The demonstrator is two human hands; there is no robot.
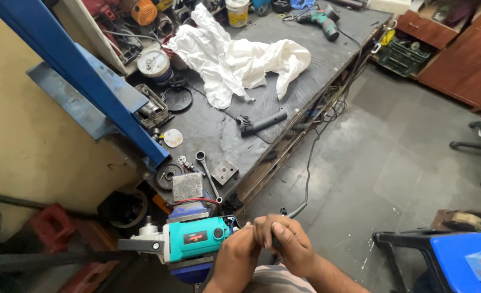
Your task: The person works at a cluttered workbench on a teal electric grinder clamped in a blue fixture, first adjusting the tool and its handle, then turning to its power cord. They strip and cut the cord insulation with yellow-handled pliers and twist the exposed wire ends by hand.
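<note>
Am seeing teal angle grinder clamped in blue vise at near end of table, rear housing open, wires showing. Am closing right hand fingers around dark tool handle, likely screwdriver. Left hand fingers curled at grinder's rear; whether gripping anything, cannot tell. Risk, as I'm judging: tool tip slipping into exposed wires; black cord trailing off table snagging, tugging grinder.

one grinder, one wrench, two hands.
</note>
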